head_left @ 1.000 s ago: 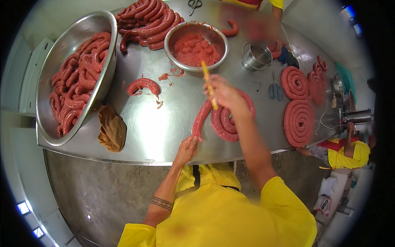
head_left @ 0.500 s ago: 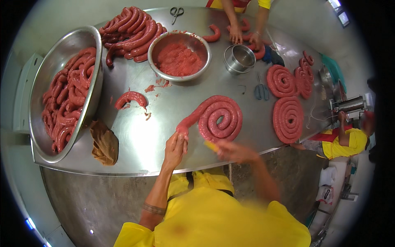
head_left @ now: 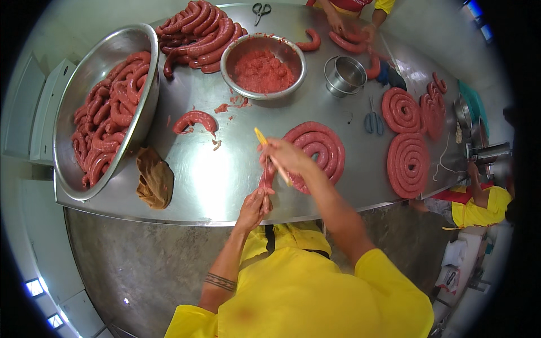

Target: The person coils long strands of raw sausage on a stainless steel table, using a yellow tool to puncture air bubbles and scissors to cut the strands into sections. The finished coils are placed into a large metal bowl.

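On the steel table in front of me lies a coiled raw sausage (head_left: 333, 147), its outer end curving toward my hands. My left hand (head_left: 253, 209) is closed in a pinch on that end of the sausage. Just above it, my right hand (head_left: 285, 156) is closed around a slim yellow stick (head_left: 260, 137), which pokes out on both sides of the fingers. A thin pale string (head_left: 266, 172) runs taut from my right hand down to the sausage end. My right forearm covers part of the coil.
A large steel tub (head_left: 147, 101) of sausages stands left, with a brown cloth (head_left: 154, 179) nearby. Behind are a sausage pile (head_left: 205, 39), a bowl (head_left: 300, 67) of minced meat and a small steel pot (head_left: 345, 76). Scissors (head_left: 373, 121) and coiled sausages (head_left: 408, 163) lie right. Two co-workers are nearby.
My right hand has swung leftward over the sausage end with the yellow stick, and string now shows between the hands. My left hand still grips the end. The whole view has shifted slightly.
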Tool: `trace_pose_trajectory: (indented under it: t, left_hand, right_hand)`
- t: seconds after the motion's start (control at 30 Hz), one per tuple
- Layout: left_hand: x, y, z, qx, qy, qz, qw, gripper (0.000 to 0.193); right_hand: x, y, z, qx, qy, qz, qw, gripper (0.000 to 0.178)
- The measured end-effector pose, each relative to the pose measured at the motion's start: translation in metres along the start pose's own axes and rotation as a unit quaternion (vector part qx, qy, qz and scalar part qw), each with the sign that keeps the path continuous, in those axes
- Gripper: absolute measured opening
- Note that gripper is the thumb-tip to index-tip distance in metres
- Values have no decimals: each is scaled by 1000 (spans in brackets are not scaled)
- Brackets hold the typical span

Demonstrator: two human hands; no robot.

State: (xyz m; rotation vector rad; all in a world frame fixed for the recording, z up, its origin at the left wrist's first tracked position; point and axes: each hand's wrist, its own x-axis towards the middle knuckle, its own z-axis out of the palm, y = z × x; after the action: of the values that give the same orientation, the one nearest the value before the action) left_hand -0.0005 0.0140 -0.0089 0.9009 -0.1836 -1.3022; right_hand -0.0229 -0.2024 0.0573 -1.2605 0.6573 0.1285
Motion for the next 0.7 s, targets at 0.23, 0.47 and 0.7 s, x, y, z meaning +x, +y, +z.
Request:
trace_pose_trajectory:
  t: [0.23,0.47,0.7]
  left_hand:
    - [-4,-14,-14,173,23,-36,984,41]
    - [38,-20,-7,-144,85,-105,980,19]
    - [64,14,-42,-457,140,-147,866,12]
  right_hand:
    - [-17,-60,-54,-111,74,-55,990,23]
    - [-144,-33,-87,-172,146,-192,955,36]
    - [-216,113,-72,82,-23,118,989,43]
